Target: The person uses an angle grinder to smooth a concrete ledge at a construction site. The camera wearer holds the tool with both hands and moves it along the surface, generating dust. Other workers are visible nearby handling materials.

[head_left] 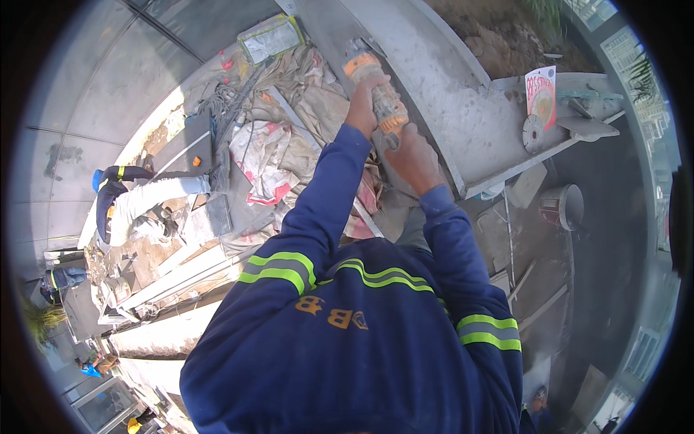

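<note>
I grip a dusty orange-and-grey power tool (391, 105), apparently a grinder, along the edge of a grey concrete ledge (457, 132). My left hand (365, 105) is closed round the front part of its body. My right hand (412, 159) is closed round its rear end, lower and to the right. The tool's head points up and away from me, at the ledge's near edge; whether it touches cannot be made out. Left of the tool lie crumpled dusty sheets and sacks (262, 158).
Co-workers (110, 189) bend at the left and lower left among boards (188, 275) and rubble. A yellow-edged package (270, 37) lies at the top. A disc (533, 136) and printed card (541, 90) stand on the right ledge. A bucket (561, 207) sits below it.
</note>
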### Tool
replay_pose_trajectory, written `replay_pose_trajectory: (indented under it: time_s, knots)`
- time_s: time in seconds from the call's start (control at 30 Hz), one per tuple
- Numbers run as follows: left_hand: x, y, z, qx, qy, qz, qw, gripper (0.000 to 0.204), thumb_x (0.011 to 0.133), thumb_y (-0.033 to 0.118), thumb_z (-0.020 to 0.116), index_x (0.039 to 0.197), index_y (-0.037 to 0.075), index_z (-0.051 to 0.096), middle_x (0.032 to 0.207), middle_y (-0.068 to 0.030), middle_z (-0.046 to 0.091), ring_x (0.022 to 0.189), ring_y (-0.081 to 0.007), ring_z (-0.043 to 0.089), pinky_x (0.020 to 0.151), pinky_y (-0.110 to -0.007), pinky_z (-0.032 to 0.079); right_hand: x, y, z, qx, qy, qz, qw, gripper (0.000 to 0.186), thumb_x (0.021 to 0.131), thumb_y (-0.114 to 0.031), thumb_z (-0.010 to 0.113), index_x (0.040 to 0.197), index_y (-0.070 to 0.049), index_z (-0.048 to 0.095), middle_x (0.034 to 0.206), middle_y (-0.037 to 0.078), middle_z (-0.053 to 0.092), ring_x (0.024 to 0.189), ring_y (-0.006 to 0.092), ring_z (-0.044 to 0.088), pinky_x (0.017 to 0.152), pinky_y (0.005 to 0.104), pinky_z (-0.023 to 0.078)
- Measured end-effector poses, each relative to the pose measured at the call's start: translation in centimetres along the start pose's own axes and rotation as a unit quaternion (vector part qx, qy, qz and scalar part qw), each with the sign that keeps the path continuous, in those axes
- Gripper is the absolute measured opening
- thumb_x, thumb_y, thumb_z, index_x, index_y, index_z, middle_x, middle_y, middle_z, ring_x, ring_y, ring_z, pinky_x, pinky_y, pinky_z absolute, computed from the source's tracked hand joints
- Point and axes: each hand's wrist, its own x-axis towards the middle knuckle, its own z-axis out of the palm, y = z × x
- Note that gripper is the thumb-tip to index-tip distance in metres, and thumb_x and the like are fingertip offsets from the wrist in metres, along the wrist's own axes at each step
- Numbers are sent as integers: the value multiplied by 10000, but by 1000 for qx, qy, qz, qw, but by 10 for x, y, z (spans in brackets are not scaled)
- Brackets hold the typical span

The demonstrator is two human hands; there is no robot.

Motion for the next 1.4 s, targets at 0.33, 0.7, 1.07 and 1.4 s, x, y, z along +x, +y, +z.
replay_pose_trajectory:
  time_s: [0.33, 0.7, 1.07, 1.4]
  knots:
    - [2, -1, 0, -5, 13, -2, 1000, 305, 807, 172, 739, 1049, 48, 601, 874, -134, 622, 784, -329, 672, 681, -484, 580, -5, -3, -4, 21, 1, 0, 1000, 451, 811, -221, 763, 1086, 20, 499, 938, 279, 712, 909, 458, 706, 787, 518, 554]
    - [7, 0, 9, -6, 24, 31, 999, 284, 806, 169, 725, 1034, 50, 605, 863, -136, 604, 751, -322, 645, 674, -471, 560, 12, 8, 5, 37, 19, -26, 999, 438, 790, -165, 725, 1093, 44, 489, 929, 290, 710, 884, 469, 705, 772, 527, 556]
    - [2, 1, 5, 6, 11, 7, 1000, 289, 818, 167, 715, 1054, 61, 586, 881, -134, 616, 785, -340, 672, 712, -487, 580, -1, 0, -5, 42, -3, -8, 999, 422, 793, -167, 718, 1090, 36, 498, 955, 288, 710, 906, 462, 704, 792, 526, 553]
    - [15, 0, 4, 1, 11, 12, 1000, 300, 804, 165, 724, 1047, 46, 594, 858, -130, 588, 768, -338, 644, 666, -490, 560, 10, 4, -2, 48, -2, -16, 999, 377, 784, -151, 717, 1043, 37, 518, 996, 305, 700, 939, 465, 699, 805, 523, 555]
